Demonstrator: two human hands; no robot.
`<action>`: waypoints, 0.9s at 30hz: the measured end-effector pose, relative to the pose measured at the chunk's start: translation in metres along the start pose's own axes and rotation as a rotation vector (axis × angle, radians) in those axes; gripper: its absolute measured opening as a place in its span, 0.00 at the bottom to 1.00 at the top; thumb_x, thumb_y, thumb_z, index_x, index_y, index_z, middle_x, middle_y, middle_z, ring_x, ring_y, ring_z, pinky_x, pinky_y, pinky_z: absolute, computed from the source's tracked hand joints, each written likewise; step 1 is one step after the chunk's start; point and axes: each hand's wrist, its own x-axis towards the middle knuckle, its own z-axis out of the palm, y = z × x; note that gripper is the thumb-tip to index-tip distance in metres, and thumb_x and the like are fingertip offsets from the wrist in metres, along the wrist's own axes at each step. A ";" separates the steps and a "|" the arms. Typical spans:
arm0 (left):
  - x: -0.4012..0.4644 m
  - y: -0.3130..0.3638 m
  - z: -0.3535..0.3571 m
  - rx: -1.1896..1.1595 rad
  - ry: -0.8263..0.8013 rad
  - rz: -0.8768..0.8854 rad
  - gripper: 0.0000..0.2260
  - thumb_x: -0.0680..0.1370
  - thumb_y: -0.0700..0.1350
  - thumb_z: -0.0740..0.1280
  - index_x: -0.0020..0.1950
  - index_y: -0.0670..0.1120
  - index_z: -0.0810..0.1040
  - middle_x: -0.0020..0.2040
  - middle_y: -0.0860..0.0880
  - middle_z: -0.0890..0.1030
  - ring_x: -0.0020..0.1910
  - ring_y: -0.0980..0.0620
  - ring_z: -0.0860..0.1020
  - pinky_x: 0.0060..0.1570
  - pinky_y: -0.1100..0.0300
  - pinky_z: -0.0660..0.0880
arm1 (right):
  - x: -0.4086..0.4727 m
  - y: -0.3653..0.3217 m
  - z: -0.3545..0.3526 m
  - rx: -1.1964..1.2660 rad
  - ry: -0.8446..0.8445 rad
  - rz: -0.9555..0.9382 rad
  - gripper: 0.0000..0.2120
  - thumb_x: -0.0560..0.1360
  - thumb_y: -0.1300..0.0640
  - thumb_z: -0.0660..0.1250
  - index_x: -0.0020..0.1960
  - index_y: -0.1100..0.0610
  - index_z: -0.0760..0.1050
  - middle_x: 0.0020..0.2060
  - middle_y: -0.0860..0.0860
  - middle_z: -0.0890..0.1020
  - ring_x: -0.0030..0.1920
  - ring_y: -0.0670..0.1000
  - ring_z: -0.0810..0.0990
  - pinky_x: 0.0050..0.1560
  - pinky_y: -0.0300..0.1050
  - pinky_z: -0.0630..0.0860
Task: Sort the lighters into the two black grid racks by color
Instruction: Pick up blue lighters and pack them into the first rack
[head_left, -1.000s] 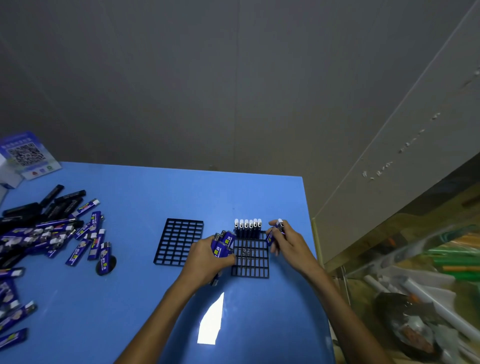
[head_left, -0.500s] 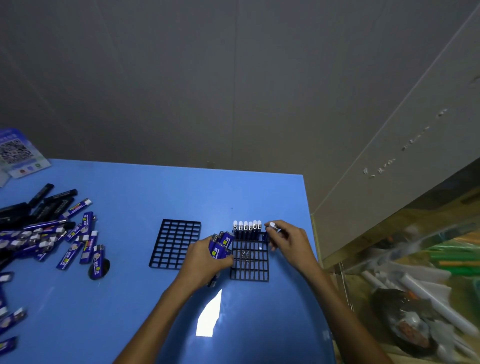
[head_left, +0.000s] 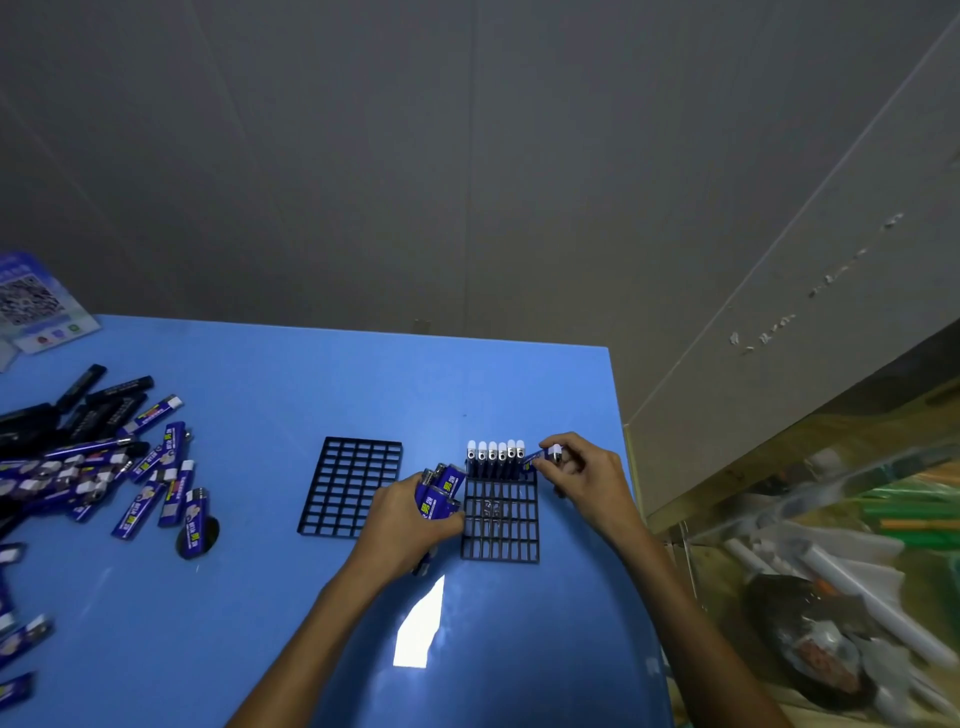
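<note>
View: head camera, looking down on the blue table (head_left: 260, 597).
Step in hand (judged): filling the far row of the right rack (head_left: 500, 519) with blue lighters.
Right hand (head_left: 584, 475): fingers pinched round one blue lighter (head_left: 543, 456), held tilted at the far right corner of that rack, just beside the last standing lighter.
Left hand (head_left: 405, 525): curled round a bundle of blue lighters (head_left: 441, 491), at the right rack's left edge, between the two racks.
Next move (judged): bring the pinched lighter upright, base down, into the free cell at the row's end; the neighbours stand close, so a nudge could tip them.
Right rack contents: six lighters in a row (head_left: 496, 460), upright, white caps up, along the far edge; remaining cells vacant.
Left rack (head_left: 350, 488): no lighters in it.
Supply: loose pile (head_left: 98, 462) of blue and black lighters on the table's left, well apart from the racks.
Progress (judged): early; black ones untouched.
</note>
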 end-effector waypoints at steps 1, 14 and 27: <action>0.000 0.000 0.000 0.007 0.003 0.002 0.12 0.68 0.42 0.77 0.42 0.38 0.78 0.34 0.41 0.81 0.27 0.53 0.75 0.30 0.57 0.76 | 0.002 0.000 0.000 -0.017 -0.011 -0.002 0.06 0.73 0.60 0.73 0.48 0.51 0.80 0.28 0.56 0.74 0.29 0.54 0.73 0.36 0.46 0.75; 0.002 -0.002 0.000 0.026 -0.013 0.004 0.11 0.68 0.42 0.77 0.41 0.40 0.76 0.33 0.42 0.80 0.28 0.53 0.75 0.32 0.53 0.77 | 0.011 -0.004 -0.007 -0.252 -0.192 -0.091 0.09 0.76 0.59 0.69 0.56 0.56 0.78 0.32 0.44 0.73 0.32 0.41 0.72 0.37 0.29 0.68; 0.008 -0.008 0.000 0.325 -0.035 0.088 0.13 0.67 0.49 0.75 0.39 0.50 0.71 0.34 0.51 0.77 0.34 0.52 0.77 0.33 0.59 0.74 | 0.017 -0.001 0.004 -0.426 -0.275 -0.124 0.11 0.79 0.54 0.65 0.60 0.56 0.74 0.47 0.51 0.79 0.45 0.50 0.75 0.48 0.45 0.73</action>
